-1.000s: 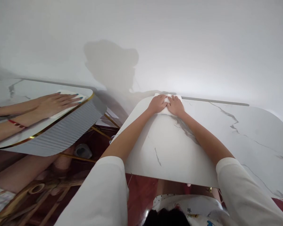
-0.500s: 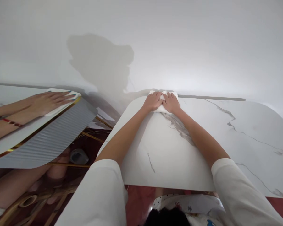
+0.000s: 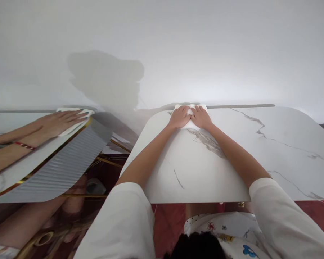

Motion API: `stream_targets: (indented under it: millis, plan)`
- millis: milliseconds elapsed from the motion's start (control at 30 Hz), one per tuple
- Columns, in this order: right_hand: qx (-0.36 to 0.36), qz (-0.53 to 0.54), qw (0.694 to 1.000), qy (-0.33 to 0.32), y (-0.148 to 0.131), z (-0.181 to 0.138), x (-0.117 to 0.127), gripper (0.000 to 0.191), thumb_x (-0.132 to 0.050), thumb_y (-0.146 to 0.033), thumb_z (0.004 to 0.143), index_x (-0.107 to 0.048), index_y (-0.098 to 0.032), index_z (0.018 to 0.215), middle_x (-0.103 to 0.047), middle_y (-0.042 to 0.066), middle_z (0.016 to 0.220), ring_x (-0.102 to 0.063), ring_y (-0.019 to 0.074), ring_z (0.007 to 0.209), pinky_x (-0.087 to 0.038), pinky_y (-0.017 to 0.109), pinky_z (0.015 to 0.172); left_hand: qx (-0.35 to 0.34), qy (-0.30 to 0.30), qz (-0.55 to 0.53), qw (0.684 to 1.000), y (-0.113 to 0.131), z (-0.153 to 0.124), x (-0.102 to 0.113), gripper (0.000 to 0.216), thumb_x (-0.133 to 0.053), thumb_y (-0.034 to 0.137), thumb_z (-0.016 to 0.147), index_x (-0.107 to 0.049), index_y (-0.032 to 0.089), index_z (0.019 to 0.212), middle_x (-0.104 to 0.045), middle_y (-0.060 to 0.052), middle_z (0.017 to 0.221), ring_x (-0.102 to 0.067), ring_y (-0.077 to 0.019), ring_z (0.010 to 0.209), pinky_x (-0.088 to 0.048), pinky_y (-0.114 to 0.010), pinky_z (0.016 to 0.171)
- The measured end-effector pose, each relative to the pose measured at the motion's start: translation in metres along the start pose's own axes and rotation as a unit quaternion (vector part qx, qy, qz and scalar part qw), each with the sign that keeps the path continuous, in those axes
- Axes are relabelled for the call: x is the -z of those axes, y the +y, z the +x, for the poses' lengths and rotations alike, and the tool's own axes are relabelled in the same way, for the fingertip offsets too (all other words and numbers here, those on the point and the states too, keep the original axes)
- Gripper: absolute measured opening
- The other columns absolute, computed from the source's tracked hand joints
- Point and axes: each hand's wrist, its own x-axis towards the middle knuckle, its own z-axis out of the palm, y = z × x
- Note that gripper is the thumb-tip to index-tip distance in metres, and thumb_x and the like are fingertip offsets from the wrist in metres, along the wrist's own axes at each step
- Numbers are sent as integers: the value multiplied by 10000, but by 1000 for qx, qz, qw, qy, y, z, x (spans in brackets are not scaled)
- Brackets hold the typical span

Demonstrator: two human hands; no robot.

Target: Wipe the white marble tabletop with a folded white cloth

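The grey-veined white table [image 3: 264,154] spreads beneath the left hand [image 3: 179,117] and right hand [image 3: 201,117]. Right under them lies a white cloth [image 3: 191,125].

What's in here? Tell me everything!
marbled table: one, white with grey veins, middle to right
near cloth: one, white, marbled table's far edge
second table: one, white top, gold trim, grey ribbed side, left
second cloth: one, white, on second table
co-worker's hands: two, blue nails, on second cloth
bracelet: one, red, co-worker's wrist
bars: several, gold, under second table
rounded object: one, greyish, under second table, unclear
curved frame: one, tan, bottom left
wall: one, pale grey, behind
shadow: one, grey, on wall
floor: one, red, below
flowered garment: one, white, bottom middle
hair: one patch, dark, bottom middle
sleeves: two, white, bottom
left hand: one, on near cloth
right hand: one, on near cloth
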Motion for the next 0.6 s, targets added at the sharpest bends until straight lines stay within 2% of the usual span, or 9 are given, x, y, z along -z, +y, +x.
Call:
stream_targets:
  millis: [167,367,600]
  plan:
    - [-10,-3,1000,-6,-12,-26,1,535,-311,-242,987,-388,-82,1492,-359,174,1573,-286,335,1456,-249,462,1155,-11,7,6,1000,6,-23,-1,493,-368,263,897,-480,187,1371,-528,-111,1437,-436,-256,1365,-332,-431,1147]
    - [-13,-11,1000,6,-37,-65,4,519,-339,-246,989,-413,-78,1475,-377,194,1560,-305,351,1448,-274,492,1142,-46,24,23,998,16,-67,8,500,-350,271,902,-476,150,1371,-525,-140,1432,-448,-244,1358,-339,-413,1148]
    - [14,10,1000,7,-69,-121,11,516,-376,-239,971,-438,-67,1454,-389,203,1549,-321,347,1444,-277,484,1164,2,6,48,999,39,-137,23,519,-331,322,925,-455,148,1398,-479,-151,1489,-414,-289,1398,-339,-480,1152]
